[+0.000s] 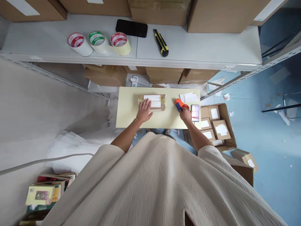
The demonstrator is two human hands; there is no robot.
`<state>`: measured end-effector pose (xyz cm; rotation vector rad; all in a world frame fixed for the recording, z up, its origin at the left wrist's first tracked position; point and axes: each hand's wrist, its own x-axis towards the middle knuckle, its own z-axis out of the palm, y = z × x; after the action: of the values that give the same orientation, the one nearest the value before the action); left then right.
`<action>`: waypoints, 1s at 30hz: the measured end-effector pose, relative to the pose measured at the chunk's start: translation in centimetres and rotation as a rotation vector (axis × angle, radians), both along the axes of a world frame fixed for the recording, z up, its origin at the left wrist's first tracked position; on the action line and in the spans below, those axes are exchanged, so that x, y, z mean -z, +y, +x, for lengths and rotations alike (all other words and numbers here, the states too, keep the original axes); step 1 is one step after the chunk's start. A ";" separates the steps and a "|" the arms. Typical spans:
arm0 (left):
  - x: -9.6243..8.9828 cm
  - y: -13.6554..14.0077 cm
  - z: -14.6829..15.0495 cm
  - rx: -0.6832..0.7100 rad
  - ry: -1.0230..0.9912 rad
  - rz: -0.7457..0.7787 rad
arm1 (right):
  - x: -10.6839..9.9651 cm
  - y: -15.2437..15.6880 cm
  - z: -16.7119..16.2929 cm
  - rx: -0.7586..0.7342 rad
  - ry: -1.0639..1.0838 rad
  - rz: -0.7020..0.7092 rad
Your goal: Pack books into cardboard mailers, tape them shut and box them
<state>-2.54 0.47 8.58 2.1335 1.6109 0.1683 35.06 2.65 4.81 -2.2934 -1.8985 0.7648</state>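
Observation:
A small brown parcel (163, 103) with clear tape and a white label lies on the pale yellow table (127, 117). My left hand (144, 111) rests on its left front part, fingers spread out flat. My right hand (185, 115) is wrapped around the red handle of an orange-and-blue handheld tool (179, 104), whose exact kind is unclear. That tool is at the table surface, to the right of the parcel and apart from it. Beside my right hand lies a phone (195, 113) with a lit screen. White label sheets (191, 97) are just behind the tool.
A grey shelf (199, 47) behind the table bears tape rolls (81, 45), a black phone (131, 28), a utility knife (161, 43) and large cartons (216, 15). At right, an open carton (230, 138) holds several labelled parcels. Books (43, 193) are stacked at lower left.

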 end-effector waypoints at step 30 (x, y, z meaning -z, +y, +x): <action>0.9 1.3 1.0 -0.202 -0.408 0.090 | -12.3 7.6 -9.9 -0.364 0.064 -0.047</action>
<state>-1.51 1.78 7.68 1.8406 1.5867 0.7036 25.17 10.22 17.14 -1.9406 -2.3222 0.9126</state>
